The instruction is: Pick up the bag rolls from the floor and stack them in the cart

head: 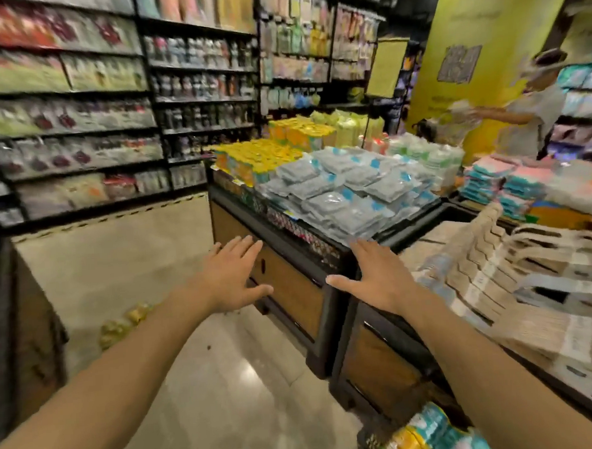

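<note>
Both arms reach forward into the middle of the frame with nothing in them: the left hand (230, 275) has its fingers (241, 249) straight and spread, palm down, and the right hand (376, 278) is likewise flat and open, thumb pointing toward the left hand. They hover in front of a dark display stand (291, 293) with brown panels, apart from it as far as the blur allows one to tell. The bag rolls (128, 322) that can be made out on the floor (210, 383) are a yellowish heap at lower left of centre, below and to the left of the left hand and partly hidden behind the left forearm; whether they are rolls or loose packs cannot be told, since that patch is smeared. At the bottom edge, right of centre, more packs (432, 433) in yellow, white and teal lie in what may be a dark basket or cart, cut off by the frame edge and by the right forearm. The surface of the stand carries grey-blue packets (341, 191) and yellow packs (260, 157); folded beige bags (496, 275) lie at the right. Shelves (76, 115) of goods fill the upper left, blurred. Another person (525, 112) stands at upper right before a yellow pillar (476, 26).
</note>
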### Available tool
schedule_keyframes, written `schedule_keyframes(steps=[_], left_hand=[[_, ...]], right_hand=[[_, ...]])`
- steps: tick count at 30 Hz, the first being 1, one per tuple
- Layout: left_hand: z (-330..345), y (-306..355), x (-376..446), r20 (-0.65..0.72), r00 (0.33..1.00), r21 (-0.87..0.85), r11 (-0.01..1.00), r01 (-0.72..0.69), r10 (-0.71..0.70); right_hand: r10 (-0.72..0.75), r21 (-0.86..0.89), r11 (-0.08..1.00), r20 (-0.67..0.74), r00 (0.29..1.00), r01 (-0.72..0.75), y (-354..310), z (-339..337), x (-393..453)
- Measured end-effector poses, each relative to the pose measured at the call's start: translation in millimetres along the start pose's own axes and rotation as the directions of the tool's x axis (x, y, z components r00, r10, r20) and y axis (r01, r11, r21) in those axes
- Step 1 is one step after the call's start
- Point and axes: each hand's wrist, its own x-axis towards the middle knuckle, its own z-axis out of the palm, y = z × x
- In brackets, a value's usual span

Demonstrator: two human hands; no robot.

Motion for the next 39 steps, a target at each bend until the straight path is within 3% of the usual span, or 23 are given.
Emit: schedule_keyframes(steps=[6,14,22,30,39], left_hand=[[-1,-116,-31,-0.043,0.974,0.016,0.974,0.225,-0.224],[8,-195,-30,-0.072,0.881,-0.002,0.883,0.469,-0.468],[30,-267,28,0.003,0.816,0.027,0.816,0.577,-0.578],[30,-343,127,-0.066,0.763,-0.015,0.765,0.644,-0.643],[66,-469,194,-0.066,0.731,-0.071,0.734,0.675,-0.679]], right_hand=[[-0.175,0.012,0.985,0.058,0.983,0.175,-104,11,98],[-0.361,0.018,0.933,0.075,0.93,0.36,-179,34,196],[-0.493,0.042,0.87,0.078,0.867,0.491,-213,56,321],[-0.561,0.104,0.826,0.059,0.826,0.554,-242,65,457],[-0.573,0.093,0.82,0.135,0.808,0.565,-297,104,600]])
